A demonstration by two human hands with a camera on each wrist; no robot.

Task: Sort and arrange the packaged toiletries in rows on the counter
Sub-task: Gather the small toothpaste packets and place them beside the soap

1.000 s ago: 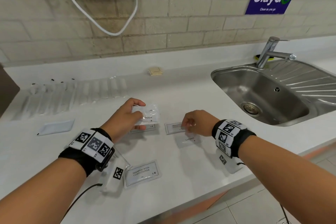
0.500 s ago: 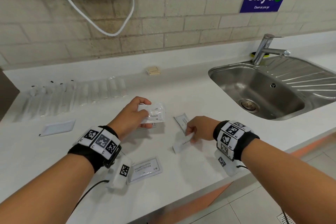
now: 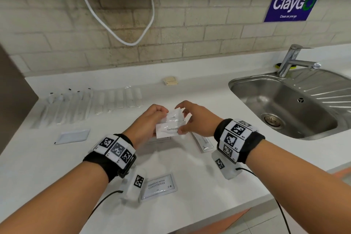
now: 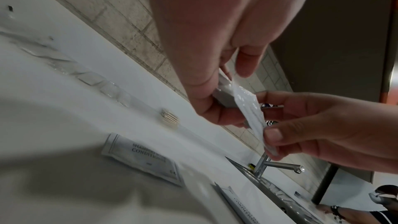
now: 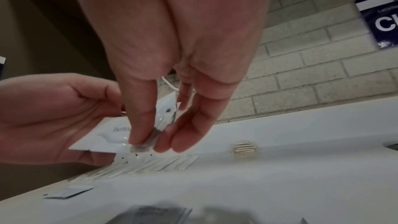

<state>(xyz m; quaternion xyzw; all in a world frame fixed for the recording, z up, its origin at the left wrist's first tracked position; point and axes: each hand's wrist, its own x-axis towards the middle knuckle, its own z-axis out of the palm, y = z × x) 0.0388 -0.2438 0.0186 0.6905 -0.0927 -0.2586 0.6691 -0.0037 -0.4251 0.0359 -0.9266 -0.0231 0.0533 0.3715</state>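
Both hands [image 3: 150, 119] [image 3: 197, 119] pinching "Toothpaste" sachet [image 3: 169, 129] (beyond, "ClayGo" poster [image 3: 294, 2]).

Left hand [image 3: 150, 119] and right hand [image 3: 197, 119] raised together, fingers pinching.

Sachets and packets spread over the desk [image 3: 57, 161], sink [image 3: 284, 104] to the right.
A row of wrapped packets [image 3: 85, 106] lies at the back left; one shampoo sachet [image 3: 160, 186] sits near the front edge, another sachet [image 3: 202, 141] between it and the sink.

Two hands [image 3: 150, 119], three shampoo sachets [image 3: 159, 186], one flat pouch [image 3: 73, 136]
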